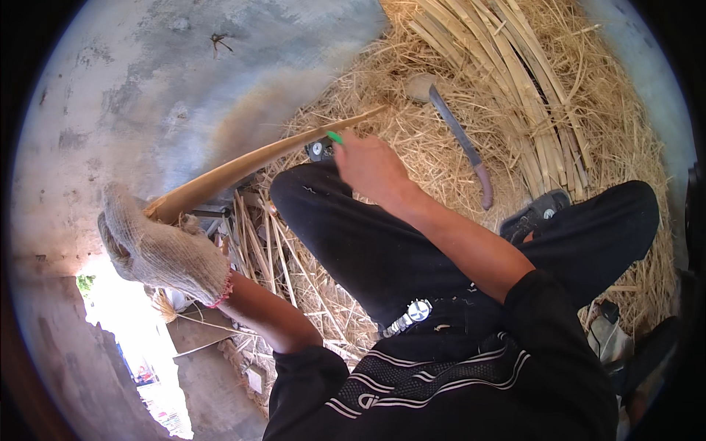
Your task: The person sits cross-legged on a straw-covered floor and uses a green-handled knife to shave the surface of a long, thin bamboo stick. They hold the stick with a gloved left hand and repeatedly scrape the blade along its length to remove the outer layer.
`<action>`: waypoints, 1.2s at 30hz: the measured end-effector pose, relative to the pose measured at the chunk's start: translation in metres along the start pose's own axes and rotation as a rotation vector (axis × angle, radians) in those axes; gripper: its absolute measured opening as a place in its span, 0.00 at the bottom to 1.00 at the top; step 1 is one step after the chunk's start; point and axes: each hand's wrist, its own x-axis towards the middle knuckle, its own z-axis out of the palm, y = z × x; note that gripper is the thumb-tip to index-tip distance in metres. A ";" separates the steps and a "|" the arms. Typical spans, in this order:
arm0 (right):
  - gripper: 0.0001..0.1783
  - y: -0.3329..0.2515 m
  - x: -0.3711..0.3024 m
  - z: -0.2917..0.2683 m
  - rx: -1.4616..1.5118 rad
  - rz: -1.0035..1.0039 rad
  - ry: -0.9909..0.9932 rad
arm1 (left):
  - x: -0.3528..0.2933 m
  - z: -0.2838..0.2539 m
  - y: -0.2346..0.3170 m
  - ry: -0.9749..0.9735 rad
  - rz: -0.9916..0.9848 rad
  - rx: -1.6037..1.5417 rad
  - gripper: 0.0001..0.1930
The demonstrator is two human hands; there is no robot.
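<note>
A long split bamboo piece (246,166) slants from the left toward the upper middle, above my left knee. Its thick near end is held by my left hand (158,242), which wears a beige knitted work glove and is closed around it. My bare right hand (373,169) is closed beside the bamboo's thinner far part. From its fingers pokes a small bright green tool end (334,137); the rest of that tool is hidden in the hand, so its kind does not show. A machete (457,131) with a dark blade and brownish handle lies on the shavings, ahead and to the right.
Long bamboo strips (526,88) lie bundled at the far right. Pale shavings (397,84) cover the floor, and thin sticks (257,235) are heaped beside my left leg. A grey wall (169,95) rises on the left. A wristwatch (418,311) rests on my lap.
</note>
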 end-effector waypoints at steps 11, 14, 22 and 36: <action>0.15 0.007 0.020 0.034 -0.017 -0.029 0.046 | 0.007 -0.005 0.007 0.045 -0.226 -0.174 0.17; 0.15 0.140 0.059 0.067 -0.260 0.047 -0.030 | -0.004 0.008 0.034 0.068 -0.298 -0.230 0.16; 0.18 0.095 0.016 0.044 0.180 0.222 0.105 | 0.000 0.004 0.015 0.093 -0.286 -0.153 0.15; 0.18 0.029 0.039 0.038 -0.013 -0.037 0.044 | 0.017 0.005 -0.005 0.105 -0.254 -0.185 0.15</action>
